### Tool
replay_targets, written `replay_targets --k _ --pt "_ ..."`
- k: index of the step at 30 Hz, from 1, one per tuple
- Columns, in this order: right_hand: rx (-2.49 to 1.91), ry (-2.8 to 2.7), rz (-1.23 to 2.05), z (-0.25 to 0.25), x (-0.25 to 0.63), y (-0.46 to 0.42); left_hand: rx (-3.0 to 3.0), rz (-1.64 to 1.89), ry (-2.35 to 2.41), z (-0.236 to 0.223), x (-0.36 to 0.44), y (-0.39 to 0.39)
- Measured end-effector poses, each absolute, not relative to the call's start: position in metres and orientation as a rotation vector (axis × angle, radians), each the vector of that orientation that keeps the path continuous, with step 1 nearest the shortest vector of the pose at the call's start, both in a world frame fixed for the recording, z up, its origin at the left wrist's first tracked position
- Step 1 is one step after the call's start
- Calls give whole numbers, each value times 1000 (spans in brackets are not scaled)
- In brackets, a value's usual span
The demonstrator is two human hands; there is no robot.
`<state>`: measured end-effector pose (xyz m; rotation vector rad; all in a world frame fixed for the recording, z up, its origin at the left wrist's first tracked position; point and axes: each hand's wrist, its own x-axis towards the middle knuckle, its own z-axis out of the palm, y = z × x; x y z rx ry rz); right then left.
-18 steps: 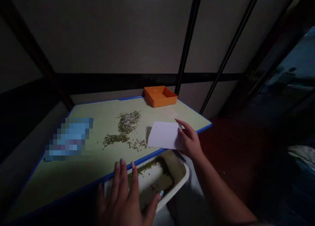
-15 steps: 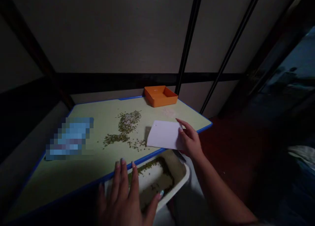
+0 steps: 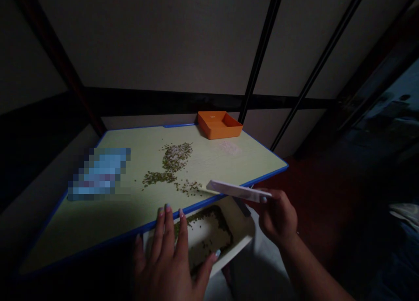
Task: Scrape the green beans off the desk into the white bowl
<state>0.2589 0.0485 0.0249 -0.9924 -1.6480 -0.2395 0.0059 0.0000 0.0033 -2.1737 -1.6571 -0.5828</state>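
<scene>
Greenish-brown seeds or small grains [image 3: 177,157] lie in loose patches on the pale, blue-edged table [image 3: 121,222]. A white tub [image 3: 242,224], held below the table's front edge, has more of these grains inside. My left hand [image 3: 173,253] lies across the tub with fingers spread, fingertips at the table edge and thumb over the tub's near side. In my right hand [image 3: 278,213], a thin white card [image 3: 237,190] is pinched at its right end. The card is seen nearly edge-on, just above the table's front edge, beside a few scattered grains.
An orange open box [image 3: 220,125] stands at the table's back right corner. In front of it is a pale whitish patch [image 3: 230,147]. A blurred-out blue packet [image 3: 101,172] lies on the left. Panelled walls rise behind the table.
My right hand has turned the white card from face-on to nearly edge-on and moved slightly right and down. The left hand stays on the tub. The view has shifted a little.
</scene>
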Motion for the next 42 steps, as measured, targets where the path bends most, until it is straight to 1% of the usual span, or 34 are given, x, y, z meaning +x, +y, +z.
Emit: replay_targets --k 6,13,17,22,34,42 --pt "-818 -1871 -109 9 256 45 -2178 -574 -1641 5 6 -1" --pt "-709 -2012 -193 20 247 46 -2165 -568 -1627 5 6 -1" --pt "-713 -2070 -264 27 243 44 -2169 -565 -1625 6 5 0" --pt "-727 -2081 -440 34 242 44 -2184 -575 -1646 4 6 2" --pt "-797 -2076 -546 35 244 42 -2210 -544 -1703 1 2 3" --pt "-888 -2037 -562 21 247 48 -2192 -533 -1644 4 3 3"
